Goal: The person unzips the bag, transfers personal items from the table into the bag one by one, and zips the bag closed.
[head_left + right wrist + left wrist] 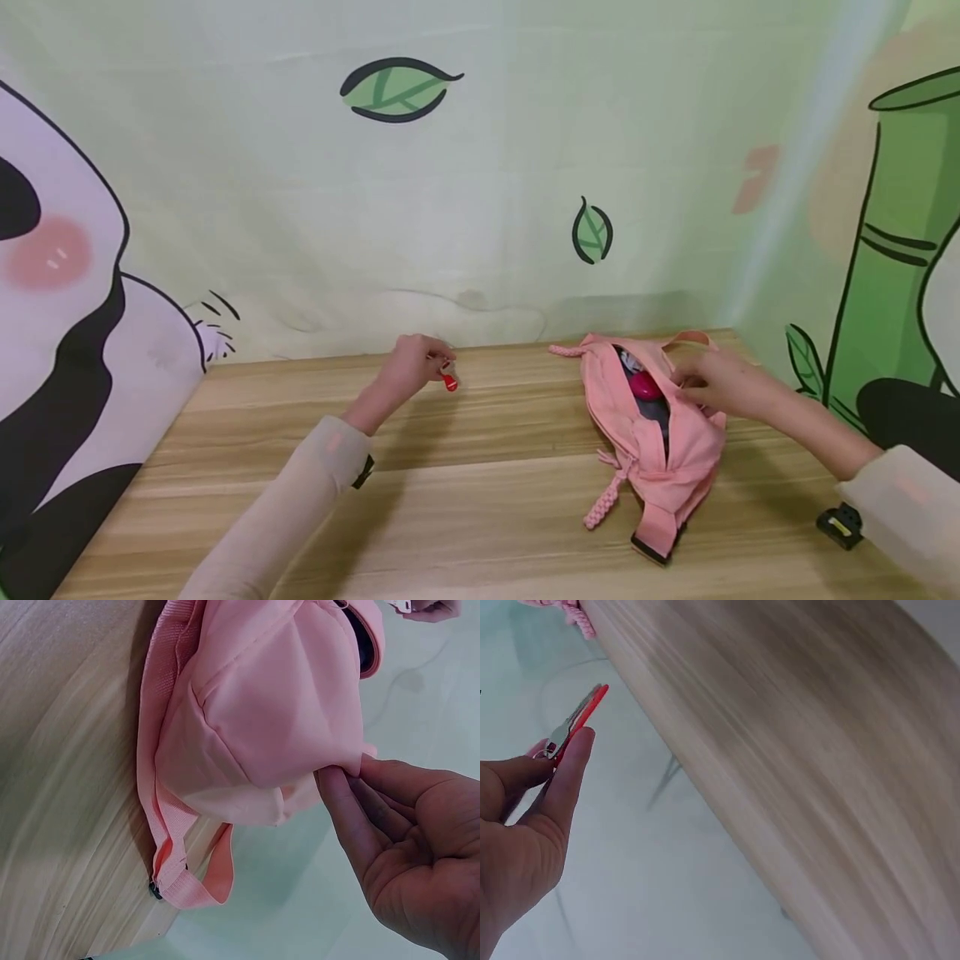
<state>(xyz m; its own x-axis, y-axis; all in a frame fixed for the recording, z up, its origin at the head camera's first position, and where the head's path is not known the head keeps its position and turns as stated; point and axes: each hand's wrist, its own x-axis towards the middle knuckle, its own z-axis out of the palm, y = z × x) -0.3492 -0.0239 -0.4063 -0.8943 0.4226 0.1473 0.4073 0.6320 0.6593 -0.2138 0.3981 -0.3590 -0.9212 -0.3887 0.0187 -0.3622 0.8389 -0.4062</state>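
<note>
My left hand (412,367) is raised above the far part of the table, left of the bag. Between thumb and fingers it pinches a small nail clipper (574,724), silver with a red lever, whose red end sticks out past the fingertips. On the right lies a pink waist bag (690,450), its zip undone and the opening facing up. My right hand (723,383) pinches the fabric at the right edge of that opening; the right wrist view shows thumb and fingers on the cloth. Inside the bag sits a dark pink, rounded item (643,385) near other partly hidden contents.
The wooden table (480,517) ends at a wall cloth (495,167) printed with leaves, a panda and bamboo. A braided pink zip pull (603,504) and a strap end with a black buckle (652,550) lie at the bag's near side.
</note>
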